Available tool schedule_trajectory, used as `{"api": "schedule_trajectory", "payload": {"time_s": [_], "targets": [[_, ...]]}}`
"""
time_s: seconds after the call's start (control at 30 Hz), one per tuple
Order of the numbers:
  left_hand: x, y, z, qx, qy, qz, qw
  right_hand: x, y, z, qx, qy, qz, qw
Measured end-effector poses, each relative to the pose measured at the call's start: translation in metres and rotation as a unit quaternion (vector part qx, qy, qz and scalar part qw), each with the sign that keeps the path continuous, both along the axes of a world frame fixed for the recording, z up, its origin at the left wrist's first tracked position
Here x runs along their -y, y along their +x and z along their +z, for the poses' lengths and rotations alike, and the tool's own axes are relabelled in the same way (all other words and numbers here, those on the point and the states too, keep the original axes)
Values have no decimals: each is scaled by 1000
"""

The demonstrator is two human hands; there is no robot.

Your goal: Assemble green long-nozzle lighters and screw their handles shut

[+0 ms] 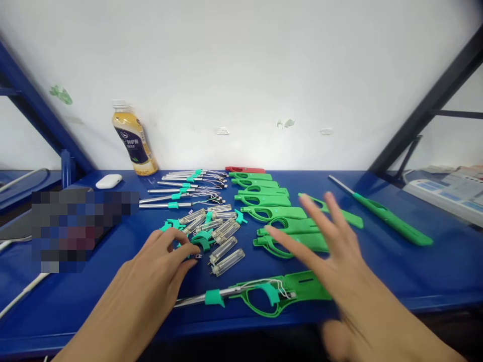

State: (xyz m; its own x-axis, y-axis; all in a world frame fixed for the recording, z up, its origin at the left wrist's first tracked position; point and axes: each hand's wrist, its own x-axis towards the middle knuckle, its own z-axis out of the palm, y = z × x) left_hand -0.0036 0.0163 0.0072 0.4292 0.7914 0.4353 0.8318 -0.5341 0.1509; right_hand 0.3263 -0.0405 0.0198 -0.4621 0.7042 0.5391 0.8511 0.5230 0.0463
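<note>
My left hand [162, 266] has thumb and forefinger pinched on a small pale part [198, 256], too small to name, beside teal trigger pieces [204, 239] and clear lighter fuel tanks [227, 262]. With fingers spread and nothing in it, my right hand [339, 256] hovers above the green handle shells. In front lies an open green lighter handle half [302, 287] holding a metal tube [230, 291] with a teal collar, white wires and a teal trigger [270, 292]. My right hand hides part of the shells.
Green handle halves [273, 213] line the middle, with a red one [245, 170] behind. Metal tubes with wires [166, 205] lie left of them. An assembled long lighter [392, 218] lies right. A bottle [134, 143] leans on the wall near a white case [109, 181].
</note>
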Motion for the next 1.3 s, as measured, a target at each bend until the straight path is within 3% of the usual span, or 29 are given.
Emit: {"api": "schedule_trajectory", "payload": {"time_s": [0.13,0.33,0.63,0.8,1.03,1.2,1.3], "targets": [[-3,4,-7,-13,2,-2,1000,-23,-38,9,43,1,67,997],[-3,7,-10,-71,28,3,997,-50,-68,-4,69,52,125,988],[-2,13,-9,-109,76,-3,991,-56,-74,-10,89,95,124,984],[1,10,-3,-68,74,-22,995,-52,-62,0,69,77,124,987],[-5,22,18,35,61,-56,996,-55,-33,39,20,20,87,996],[-8,41,54,68,93,-37,993,-51,-24,55,-52,-15,52,997],[-4,47,71,155,63,-19,986,-47,-24,55,-98,-28,70,992]]}}
